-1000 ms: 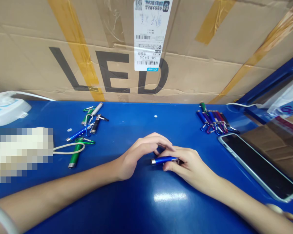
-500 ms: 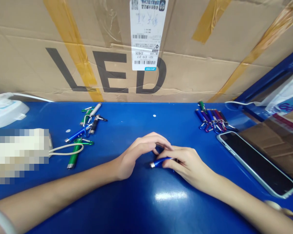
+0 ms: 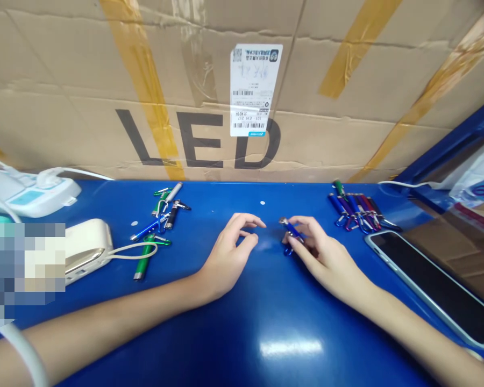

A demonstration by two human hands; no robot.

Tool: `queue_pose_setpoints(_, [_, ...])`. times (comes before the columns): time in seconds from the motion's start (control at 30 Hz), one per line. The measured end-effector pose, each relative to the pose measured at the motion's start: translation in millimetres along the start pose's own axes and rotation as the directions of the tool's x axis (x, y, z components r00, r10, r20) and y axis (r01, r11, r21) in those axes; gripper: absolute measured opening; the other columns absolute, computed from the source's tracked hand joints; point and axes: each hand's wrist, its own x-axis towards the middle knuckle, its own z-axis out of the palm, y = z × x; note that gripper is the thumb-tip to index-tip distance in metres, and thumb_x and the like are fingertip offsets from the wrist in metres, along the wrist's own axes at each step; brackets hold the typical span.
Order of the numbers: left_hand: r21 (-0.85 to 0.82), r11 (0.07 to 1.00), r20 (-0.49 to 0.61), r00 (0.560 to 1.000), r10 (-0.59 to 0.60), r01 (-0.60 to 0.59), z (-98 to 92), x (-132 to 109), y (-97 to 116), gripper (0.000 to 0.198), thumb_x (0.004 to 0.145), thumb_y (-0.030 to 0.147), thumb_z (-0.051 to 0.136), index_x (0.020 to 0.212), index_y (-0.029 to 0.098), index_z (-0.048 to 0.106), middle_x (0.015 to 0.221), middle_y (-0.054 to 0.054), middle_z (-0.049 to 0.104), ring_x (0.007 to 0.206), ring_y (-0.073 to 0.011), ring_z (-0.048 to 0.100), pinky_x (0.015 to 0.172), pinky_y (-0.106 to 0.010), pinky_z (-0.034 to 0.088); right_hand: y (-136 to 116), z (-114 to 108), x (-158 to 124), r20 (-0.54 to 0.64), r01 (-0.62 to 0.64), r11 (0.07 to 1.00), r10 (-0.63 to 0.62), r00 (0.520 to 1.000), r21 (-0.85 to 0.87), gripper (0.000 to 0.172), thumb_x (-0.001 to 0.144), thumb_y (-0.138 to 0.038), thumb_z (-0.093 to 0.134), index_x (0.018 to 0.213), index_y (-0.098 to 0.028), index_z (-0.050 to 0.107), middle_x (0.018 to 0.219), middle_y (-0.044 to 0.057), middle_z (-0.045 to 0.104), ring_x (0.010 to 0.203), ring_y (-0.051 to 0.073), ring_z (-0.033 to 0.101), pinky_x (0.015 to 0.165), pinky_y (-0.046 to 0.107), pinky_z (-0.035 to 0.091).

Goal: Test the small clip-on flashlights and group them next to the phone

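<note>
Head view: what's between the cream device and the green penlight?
A looped cream cord lies there in the head view, running from the cream device to the green penlight.

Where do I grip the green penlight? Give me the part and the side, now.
Grip the lower barrel of the green penlight, coming from the near side with the left hand. It lies flat on the blue table, and that end looks free. The upper end seems a poorer hold: the looped cord crosses near it and the green clip sits there.
</note>
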Motion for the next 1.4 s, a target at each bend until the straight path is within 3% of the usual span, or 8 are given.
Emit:
queue_pose_setpoints(0.17, [0.080, 0.997, -0.001, 1.000, -0.007, 0.007, -0.9, -1, 1, 0.020, 0.080, 0.014, 0.040, 0.093, 0.021, 0.053, 0.112, -0.005, 0.055, 0.109, -0.0188, 0.051, 0.095, -0.036, 0.039, 23, -11, 12, -0.204, -0.055, 0.996, 0.039, 0.978, -0.071, 0.024, 0.088, -0.032, 0.044, 0.108, -0.021, 0.037, 0.099, 0.008, 0.066, 0.054, 0.016, 0.062, 0.055, 0.030, 0.050])
queue_pose_setpoints(0.27, [0.169, 0.985, 0.018, 0.999, 0.031, -0.033, -0.2, -2, 3, 0.020, 0.080, 0.012, 0.039, 0.091, 0.021, 0.054, 0.112, -0.005, 0.055, 0.108, -0.0187, 0.051, 0.096, -0.038, 0.039, 30, -20, 15, -0.212, -0.054, 0.959, -0.007, 0.977, -0.277, 0.011, 0.089, -0.024, 0.041, 0.093, -0.021, 0.050, 0.094, 0.006, 0.065, 0.060, 0.017, 0.063, 0.055, 0.029, 0.047])
queue_pose_setpoints(0.4, [0.382, 0.916, 0.140, 0.988, 0.072, -0.121, 1.9, -6, 8, 0.019, 0.079, 0.011, 0.041, 0.090, 0.020, 0.055, 0.113, -0.006, 0.056, 0.110, -0.0202, 0.051, 0.099, -0.040, 0.038, 29, -28, 15, -0.251, -0.205, 0.820, 0.078, 0.965, -0.535, 0.026, 0.091, -0.025, 0.038, 0.096, -0.024, 0.063, 0.106, 0.004, 0.062, 0.072, 0.018, 0.065, 0.053, 0.027, 0.047])
queue_pose_setpoints(0.63, [0.805, 0.486, 0.320, 0.939, 0.130, -0.341, 8.0, -17, 5, 0.032, 0.085, 0.023, 0.042, 0.112, 0.014, 0.056, 0.132, -0.017, 0.049, 0.126, -0.0325, 0.041, 0.099, -0.050, 0.036, 40, -31, 17, -0.339, -0.320, 0.647, 0.101, 0.935, -0.692, 0.033, 0.092, -0.032, 0.040, 0.106, -0.014, 0.063, 0.120, 0.016, 0.053, 0.087, 0.024, 0.065, 0.048, 0.028, 0.051])
queue_pose_setpoints(0.93, [0.996, -0.029, 0.079, 0.996, 0.036, -0.078, 4.2, -14, 8, 0.042, 0.093, 0.022, 0.030, 0.129, 0.007, 0.047, 0.134, -0.027, 0.046, 0.123, -0.0431, 0.042, 0.084, -0.056, 0.043, 34, -31, 14, -0.327, -0.220, 0.718, -0.011, 0.945, -0.660, 0.030, 0.089, -0.026, 0.042, 0.113, -0.021, 0.060, 0.120, 0.009, 0.053, 0.073, 0.017, 0.064, 0.038, 0.024, 0.046])
queue_pose_setpoints(1.17, [0.951, -0.108, -0.294, 0.955, -0.027, 0.289, -16.2, 0, 14, 0.056, 0.090, 0.039, 0.036, 0.125, -0.003, 0.045, 0.117, -0.036, 0.052, 0.102, -0.0522, 0.055, 0.084, -0.067, 0.031, 36, -25, 15, -0.313, -0.101, 0.786, -0.121, 0.942, -0.610, 0.028, 0.089, -0.030, 0.042, 0.107, -0.023, 0.063, 0.111, 0.006, 0.058, 0.061, 0.012, 0.061, 0.035, 0.022, 0.040])
queue_pose_setpoints(1.3, [0.956, -0.168, -0.252, 0.967, -0.046, 0.241, -17.0, 1, 13, 0.055, 0.091, 0.040, 0.030, 0.122, -0.003, 0.047, 0.108, -0.034, 0.056, 0.089, -0.0478, 0.061, 0.077, -0.060, 0.038, 35, -24, 15, -0.304, -0.092, 0.790, -0.123, 0.945, -0.606, 0.026, 0.090, -0.032, 0.043, 0.105, -0.025, 0.064, 0.111, 0.004, 0.058, 0.060, 0.011, 0.060, 0.036, 0.022, 0.040])
queue_pose_setpoints(1.4, [0.989, -0.138, -0.043, 0.999, 0.008, 0.043, -13.2, 1, 6, 0.041, 0.093, 0.024, 0.027, 0.121, 0.002, 0.049, 0.108, -0.028, 0.058, 0.094, -0.0415, 0.060, 0.077, -0.052, 0.043, 32, -24, 14, -0.297, -0.093, 0.798, -0.110, 0.949, -0.595, 0.026, 0.089, -0.033, 0.044, 0.104, -0.025, 0.064, 0.111, 0.003, 0.058, 0.059, 0.011, 0.060, 0.037, 0.022, 0.040])
